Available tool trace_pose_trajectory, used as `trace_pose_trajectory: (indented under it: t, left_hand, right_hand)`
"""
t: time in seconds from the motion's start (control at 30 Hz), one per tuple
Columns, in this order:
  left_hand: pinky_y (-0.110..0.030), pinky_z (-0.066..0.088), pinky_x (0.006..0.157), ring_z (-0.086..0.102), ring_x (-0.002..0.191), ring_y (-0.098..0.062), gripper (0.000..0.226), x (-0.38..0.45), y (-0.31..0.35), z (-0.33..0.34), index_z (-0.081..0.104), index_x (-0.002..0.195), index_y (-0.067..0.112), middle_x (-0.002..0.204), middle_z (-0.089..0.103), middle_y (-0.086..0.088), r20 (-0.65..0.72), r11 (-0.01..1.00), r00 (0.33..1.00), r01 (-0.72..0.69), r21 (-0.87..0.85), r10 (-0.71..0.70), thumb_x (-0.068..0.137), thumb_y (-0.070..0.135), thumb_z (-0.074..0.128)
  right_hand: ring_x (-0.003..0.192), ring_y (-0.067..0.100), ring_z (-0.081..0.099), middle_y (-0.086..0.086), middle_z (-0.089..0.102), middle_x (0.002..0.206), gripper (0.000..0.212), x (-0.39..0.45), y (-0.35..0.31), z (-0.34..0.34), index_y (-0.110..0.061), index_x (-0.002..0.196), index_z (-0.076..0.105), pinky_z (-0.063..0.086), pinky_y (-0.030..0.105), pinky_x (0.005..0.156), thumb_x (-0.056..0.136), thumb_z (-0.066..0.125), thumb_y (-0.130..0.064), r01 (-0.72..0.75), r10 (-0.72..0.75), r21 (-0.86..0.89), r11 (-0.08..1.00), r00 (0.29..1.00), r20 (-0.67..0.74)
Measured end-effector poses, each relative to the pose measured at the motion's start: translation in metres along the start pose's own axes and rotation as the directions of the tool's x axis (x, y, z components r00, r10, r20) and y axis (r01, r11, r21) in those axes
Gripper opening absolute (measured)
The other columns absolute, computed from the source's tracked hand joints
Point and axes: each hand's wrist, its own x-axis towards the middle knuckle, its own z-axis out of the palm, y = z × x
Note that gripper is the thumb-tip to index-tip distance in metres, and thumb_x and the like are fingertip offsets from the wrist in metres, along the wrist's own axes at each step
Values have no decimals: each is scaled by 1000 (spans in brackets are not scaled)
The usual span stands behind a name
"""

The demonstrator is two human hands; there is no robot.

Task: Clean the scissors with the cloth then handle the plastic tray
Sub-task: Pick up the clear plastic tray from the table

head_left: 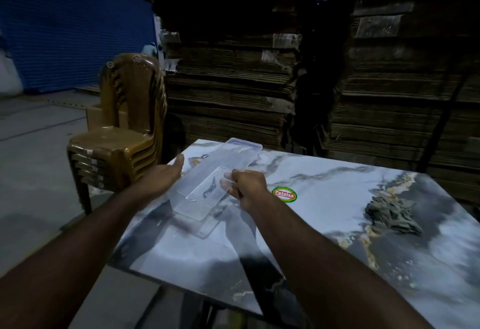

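A long clear plastic tray hangs tilted above the left part of the marble-patterned table. My right hand pinches its right long edge, thumb on top. My left hand is at the tray's left side with the thumb raised; its fingers are hidden beneath the tray, so its grip cannot be made out. A crumpled grey cloth lies on the right part of the table. A scissors-like handle shows dimly by the table's far left edge, just left of the tray.
A round red and green sticker sits on the table right of my right hand. A stack of brown plastic chairs stands left of the table. Piles of flattened cardboard rise behind it. A blue shutter closes the far left.
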Motion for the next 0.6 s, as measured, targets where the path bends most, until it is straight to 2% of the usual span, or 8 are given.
trace_pose_trajectory:
  t: [0.07,0.13,0.17,0.27,0.33,0.43,0.53,0.6]
  left_hand:
    - [-51,45,112,55,132,-29,110,-5,-9,-7,61,141,20,148,58,-5,96,999,995,-34,21,32,67,98,43]
    - [-47,47,110,55,132,-24,124,-6,-17,-13,59,144,21,149,56,0,165,993,983,-97,60,86,49,101,56]
    - [-47,48,110,53,134,-23,116,-4,-20,-14,57,146,20,153,53,1,189,987,975,-134,86,116,57,95,61]
    - [-40,53,103,55,128,-19,53,7,-27,-14,60,143,22,154,54,-1,176,980,971,-178,85,162,97,48,62]
    - [-38,56,96,59,119,-19,41,12,-30,-9,63,141,18,148,59,-3,109,982,979,-179,67,171,104,34,57]
    - [-48,60,94,66,108,-25,40,16,-30,-6,69,134,15,133,67,-8,23,991,991,-130,37,129,106,38,51]
    - [-46,60,92,65,108,-25,46,15,-29,-7,69,134,14,131,66,-8,15,996,996,-82,-28,82,105,44,50]
    - [-39,60,86,64,111,-28,49,16,-28,-8,68,134,14,130,66,-7,15,995,997,-81,-52,82,104,48,49]
  right_hand:
    - [65,21,69,11,71,90,21,6,4,8,-1,125,56,57,25,44,105,60,-7,20,-20,5,1000,999,-37]
    - [60,20,64,14,71,94,18,15,9,11,-7,115,55,55,23,42,104,65,-16,82,-92,-117,990,992,-87]
    - [56,18,61,16,70,99,21,19,12,12,-12,114,53,53,23,42,102,68,-21,111,-134,-216,970,986,-98]
    - [59,20,61,20,66,118,39,25,17,14,-20,130,52,50,23,42,98,72,-32,162,-203,-387,908,977,-67]
    - [62,21,61,21,66,123,56,27,20,14,-13,149,46,50,23,41,101,68,-31,158,-192,-379,912,980,-53]
    - [51,15,50,13,60,82,56,25,24,13,-16,155,36,51,24,41,106,61,-23,119,-130,-183,976,990,-49]
    - [46,14,46,6,49,64,21,26,29,10,-19,123,46,46,21,42,107,59,-23,97,-103,-122,988,994,-44]
    - [42,13,46,5,48,62,16,26,32,8,-14,113,48,43,21,42,107,59,-25,81,-86,-132,988,996,-38]
